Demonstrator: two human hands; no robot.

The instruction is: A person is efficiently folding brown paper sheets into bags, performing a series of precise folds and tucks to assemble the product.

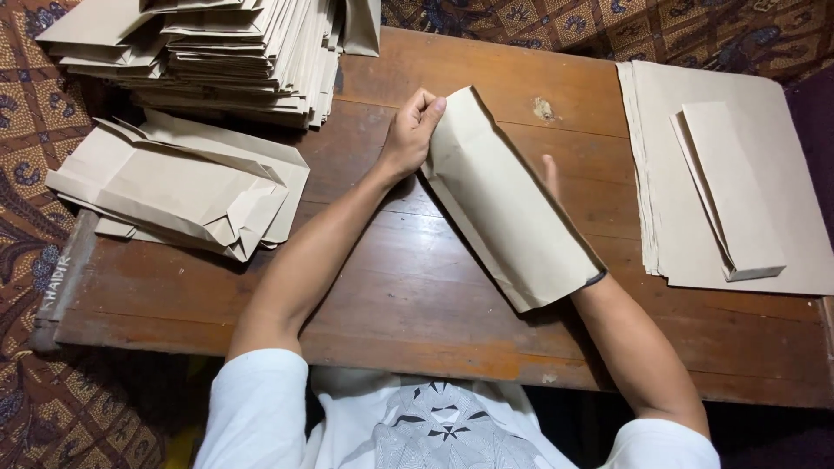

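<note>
The left hand (410,132) pinched the bag's (508,204) top corner mid-tabletop (408,287). The right hand (551,174) was mostly hidden inside; its grip I couldn't tell. Creasing wanted firm pressure.

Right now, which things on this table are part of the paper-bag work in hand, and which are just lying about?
In hand:
left hand pinching the top end of the brown paper bag
right hand, mostly hidden inside or behind that bag

Lying about:
stack of flat brown sheets with a folded paper tube on top
loose folded bags
tall pile of folded bags
wooden table
</note>
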